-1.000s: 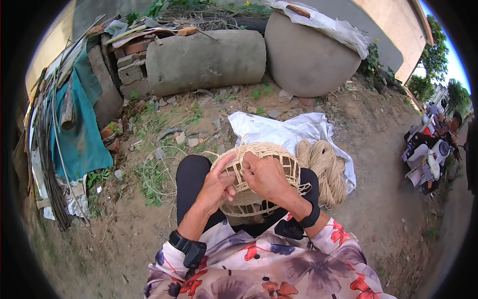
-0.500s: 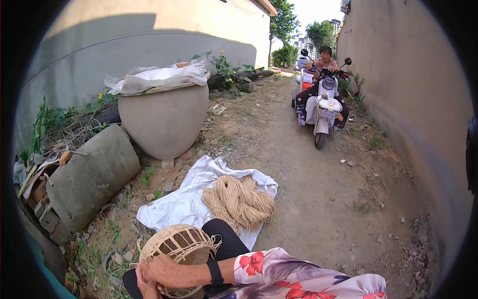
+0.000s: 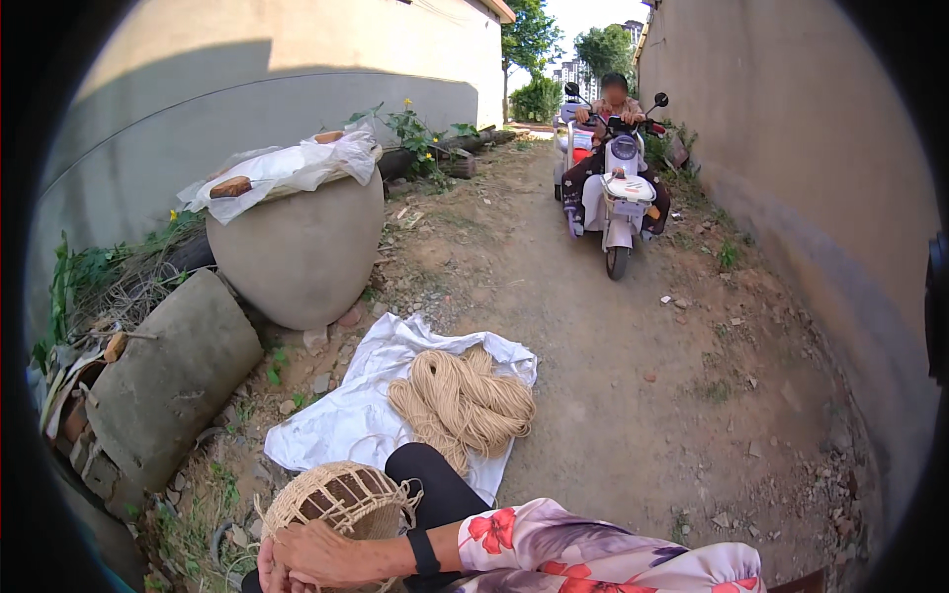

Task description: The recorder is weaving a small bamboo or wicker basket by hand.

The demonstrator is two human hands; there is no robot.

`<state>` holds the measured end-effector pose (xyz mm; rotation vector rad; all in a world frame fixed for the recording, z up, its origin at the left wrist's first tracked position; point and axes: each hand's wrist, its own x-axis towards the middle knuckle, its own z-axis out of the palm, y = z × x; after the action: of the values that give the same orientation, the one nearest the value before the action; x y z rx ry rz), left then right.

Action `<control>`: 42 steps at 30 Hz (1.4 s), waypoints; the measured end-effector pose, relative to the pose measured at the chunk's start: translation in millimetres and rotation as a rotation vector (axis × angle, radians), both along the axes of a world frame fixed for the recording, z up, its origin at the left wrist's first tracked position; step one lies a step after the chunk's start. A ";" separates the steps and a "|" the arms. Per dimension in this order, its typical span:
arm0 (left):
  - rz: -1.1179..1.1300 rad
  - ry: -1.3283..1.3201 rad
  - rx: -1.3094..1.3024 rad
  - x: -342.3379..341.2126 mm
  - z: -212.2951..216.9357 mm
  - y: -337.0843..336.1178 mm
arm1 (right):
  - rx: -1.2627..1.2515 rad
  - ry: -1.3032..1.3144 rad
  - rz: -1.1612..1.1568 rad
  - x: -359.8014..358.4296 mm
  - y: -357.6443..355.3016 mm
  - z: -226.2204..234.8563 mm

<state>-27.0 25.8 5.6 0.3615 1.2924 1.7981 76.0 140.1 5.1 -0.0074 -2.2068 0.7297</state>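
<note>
A half-woven basket [image 3: 288,500] of tan cord rests on my lap by my black-clad knee [image 3: 435,479], its open lattice band showing a dark inside. Across its near side reaches my right hand [image 3: 321,553], wearing a black wristband, fingers curled down and partly hidden. My left hand [image 3: 274,575] is closed at the basket's left edge, close against the right one, mostly cut off by the lower picture edge. Loose cord ends stick out around the weave. Beyond the knee, thick hanks of tan cord [image 3: 470,400] lie on a white plastic sheet [image 3: 341,420] on the ground.
A large grey urn [image 3: 297,252], covered with plastic sheeting and bricks, stands at the left. Beside it leans a concrete cylinder [image 3: 173,381]. Up the dirt lane a person [image 3: 613,109] sits on a white three-wheeler [image 3: 621,198]. A wall [image 3: 791,128] runs along the right.
The whole view has shifted slightly, so most background things appear farther left. Both hands stay at the basket's near left side. The person on the three-wheeler has lowered their head.
</note>
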 end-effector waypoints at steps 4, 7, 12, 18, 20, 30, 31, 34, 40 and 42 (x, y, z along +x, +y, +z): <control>-0.049 -0.012 0.042 2.5 21.7 -0.9 | 0.056 -0.210 -0.159 -15.4 3.6 1.6; -0.060 0.015 0.033 -3.8 19.4 -2.7 | 0.107 -0.166 -0.203 -25.6 1.8 -8.6; -0.070 0.113 0.043 -13.7 0.2 -5.7 | -0.098 -0.152 -0.126 -38.3 -3.0 -16.4; 0.153 0.790 -0.092 -12.5 -21.5 -14.4 | 0.090 -0.133 -0.140 -40.0 -0.9 -19.7; 0.213 1.034 -0.212 -9.2 -25.0 -23.3 | -0.022 -0.029 -0.158 -42.1 -2.9 -23.6; 0.188 1.058 -0.018 3.7 -43.0 -23.2 | -0.043 0.119 0.070 -44.5 -20.4 -33.9; 0.187 1.101 0.008 1.8 -44.9 -21.1 | -0.023 0.116 0.086 -43.3 -19.9 -34.6; 0.221 1.196 -0.025 -8.2 -50.1 -16.8 | 0.012 0.078 0.163 -36.4 -16.0 -30.0; 0.267 1.069 -0.312 0.6 -16.5 -21.4 | 0.040 0.096 -0.098 25.1 30.4 5.6; 0.232 0.751 -0.069 -13.6 -23.4 -23.5 | 0.089 0.002 -0.335 49.7 63.4 -5.2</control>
<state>-40.6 2.3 -17.8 0.9418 1.9664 1.8701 125.7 203.5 -0.2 -0.3232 -2.1603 0.4439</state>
